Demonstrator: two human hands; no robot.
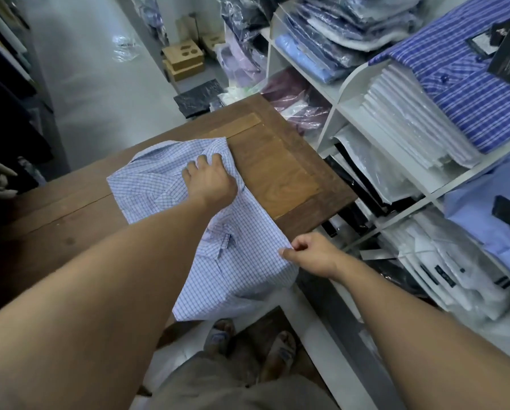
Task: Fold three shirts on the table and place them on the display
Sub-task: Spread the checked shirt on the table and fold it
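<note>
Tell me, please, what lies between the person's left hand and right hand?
In the head view, only the checked shirt lies between them: the left hand grips its far part, the right hand pinches its near edge.

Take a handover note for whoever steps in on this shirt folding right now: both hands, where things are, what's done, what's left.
Left hand: fingers curled into the checked shirt at its far end, on the wooden table.
Right hand: pinches the shirt's right edge by the table's near corner.
Shirt: wrinkled and part-folded; its near end hangs off the table.
Display shelves: to the right, stacked with folded, bagged shirts.
Done: only this shirt shows on the table; how many are already placed cannot be told.
Left: finish this fold, then set it on the display.
</note>
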